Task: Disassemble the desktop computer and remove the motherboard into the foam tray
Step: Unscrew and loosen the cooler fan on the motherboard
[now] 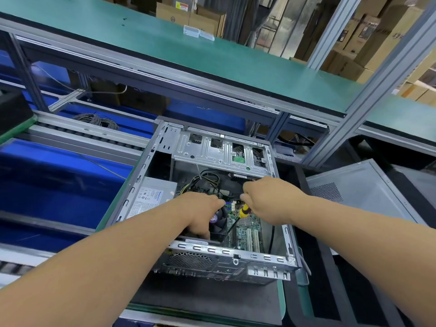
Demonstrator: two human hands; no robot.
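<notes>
An open desktop case (146, 161) lies on its side on the bench, its green motherboard (247, 230) showing inside. My left hand (200, 212) rests on the black CPU cooler fan (218, 223), fingers curled over it. My right hand (266, 199) is closed around a yellow-and-black screwdriver (244, 211) whose dark shaft slants down to the left onto the board. A silver power supply (151, 197) sits in the case's left side, and a metal drive cage (219, 152) spans the far end. Black and yellow cables (207, 178) loop above the board.
The removed grey side panel (354, 192) lies to the right on black foam (313, 256). A blue conveyor (59, 178) runs along the left. A green shelf (165, 43) on aluminium posts hangs over the far side. A black foam block (11, 109) sits at far left.
</notes>
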